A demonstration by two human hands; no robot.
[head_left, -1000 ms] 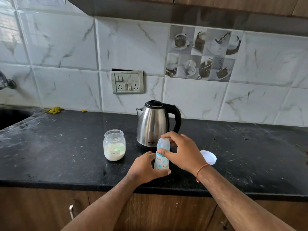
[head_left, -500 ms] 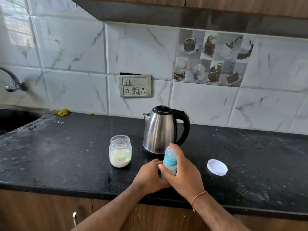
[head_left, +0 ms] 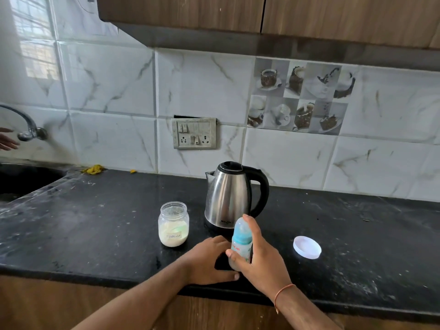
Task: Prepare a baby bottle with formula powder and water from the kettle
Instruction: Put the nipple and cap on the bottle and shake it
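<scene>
Baby bottle [head_left: 241, 244] stands upright near the front edge of the black worktop [head_left: 95, 225], directly in front of the kettle [head_left: 232, 196]; teat and blue collar fitted, clear cap over the top; contents not readable. Right hand [head_left: 258, 256] wraps the bottle from the right; its fingers [head_left: 252, 228] are clamped around the body and cap, thumb across the front. Left hand [head_left: 209, 260] lies just left of the bottle's base, palm down on the worktop; its fingers are together and curled loosely toward the bottle; contact with the bottle cannot be told. Formula jar [head_left: 173, 224] stands open, left of the kettle and apart from it, white powder filling the lower part, label reading "Formula". White jar lid [head_left: 307, 247] lies flat on the worktop, well to the right of the hands. Kettle lid shut, handle to the right, spout to the left. Sink [head_left: 21, 179] and tap [head_left: 26, 125] at far left.
</scene>
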